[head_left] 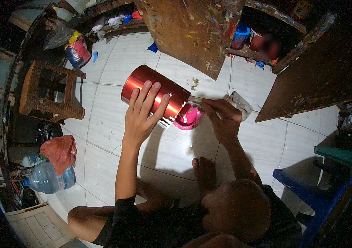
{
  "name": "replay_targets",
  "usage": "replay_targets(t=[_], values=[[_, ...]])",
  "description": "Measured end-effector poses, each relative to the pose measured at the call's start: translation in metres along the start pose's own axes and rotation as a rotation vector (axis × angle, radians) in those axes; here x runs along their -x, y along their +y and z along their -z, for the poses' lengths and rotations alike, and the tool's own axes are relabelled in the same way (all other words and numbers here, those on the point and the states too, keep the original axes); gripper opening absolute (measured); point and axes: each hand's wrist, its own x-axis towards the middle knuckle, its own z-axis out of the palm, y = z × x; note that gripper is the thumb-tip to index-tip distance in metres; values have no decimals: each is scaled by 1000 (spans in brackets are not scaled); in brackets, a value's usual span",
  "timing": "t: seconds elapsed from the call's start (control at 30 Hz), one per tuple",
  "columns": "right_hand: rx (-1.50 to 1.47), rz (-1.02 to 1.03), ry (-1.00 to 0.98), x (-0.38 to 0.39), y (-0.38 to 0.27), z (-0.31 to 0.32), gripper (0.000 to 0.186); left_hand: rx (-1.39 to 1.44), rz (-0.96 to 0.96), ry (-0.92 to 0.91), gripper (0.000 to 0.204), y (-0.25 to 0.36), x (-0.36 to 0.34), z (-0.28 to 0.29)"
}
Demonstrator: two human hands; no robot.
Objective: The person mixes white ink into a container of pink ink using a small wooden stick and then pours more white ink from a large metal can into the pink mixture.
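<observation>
A shiny red cylindrical can [145,76] lies tilted in the air, its mouth toward the lower right. My left hand [141,118] grips its side from the left with the fingers over the top. White smears and drips coat the can's rim. Right beneath that mouth is a small round pink container [191,120] on the floor. My right hand [224,118] is closed in a pinch around a thin flat tool [195,99], whose far end reaches the can's mouth. What kind of tool it is cannot be made out.
A pale flat piece [240,105] lies on the tiles beyond my right hand. Paint-stained wooden boards [192,35] stand ahead. A brown stool [52,113] and a large water bottle [52,178] are at left, a blue stool [314,188] at right.
</observation>
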Motion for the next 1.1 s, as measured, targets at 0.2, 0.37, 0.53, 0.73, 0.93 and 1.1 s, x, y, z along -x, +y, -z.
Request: replay_targets(t=[0.2,0.37,0.53,0.73,0.93,1.1], values=[[-50,-67,54,1,4,-1,16,38,18,13,49,3,2,0],[-62,-42,11,1,2,-4,15,14,9,-12,51,-5,1,-5],[-38,-2,20,3,2,-1,15,35,20,-14,51,-2,0,-4],[-39,-34,54,-1,-5,-4,16,39,37,6,51,-1,3,-4],[-34,-20,70,1,-3,-4,17,56,44,17,55,-1,4,-6],[46,-25,-24,0,-9,2,15,113,101,-5,67,-6,5,-13]])
